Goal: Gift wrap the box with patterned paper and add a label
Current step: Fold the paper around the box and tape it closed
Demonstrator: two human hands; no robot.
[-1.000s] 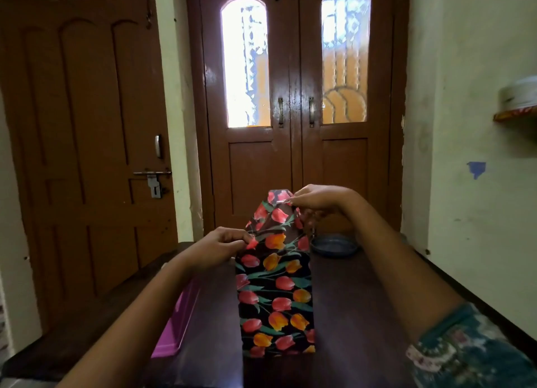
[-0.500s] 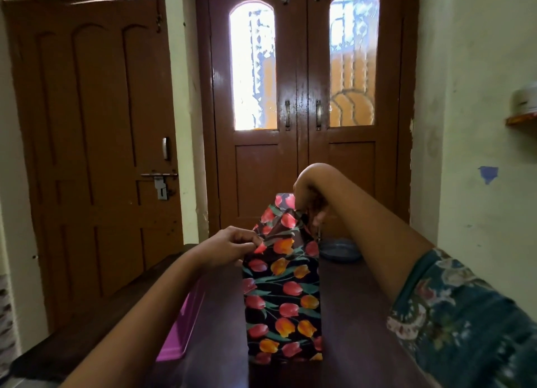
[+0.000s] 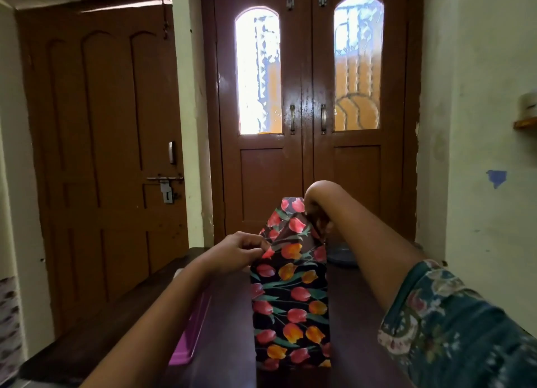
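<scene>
You're pinching left flap of tulip paper (image 3: 294, 244) with left hand (image 3: 239, 249); right hand (image 3: 318, 217) curling over far flap, gripping it. Wrapped box (image 3: 292, 323) lying lengthways on table (image 3: 359, 315). Paper looking thin, glossy, tear-prone: be gripping at creased edges.

Right hand (image 3: 318, 213): fingers mostly behind bent wrist and paper (image 3: 290, 300) flap, grip unclear. Box fully under paper. Purple tray (image 3: 189, 338) half under left forearm (image 3: 162, 309). Shelf (image 3: 526, 124) cut by edge.

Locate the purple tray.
Head view, lower left: the purple tray lies on the table, left of the wrapped box, partly hidden by the left forearm.
</scene>
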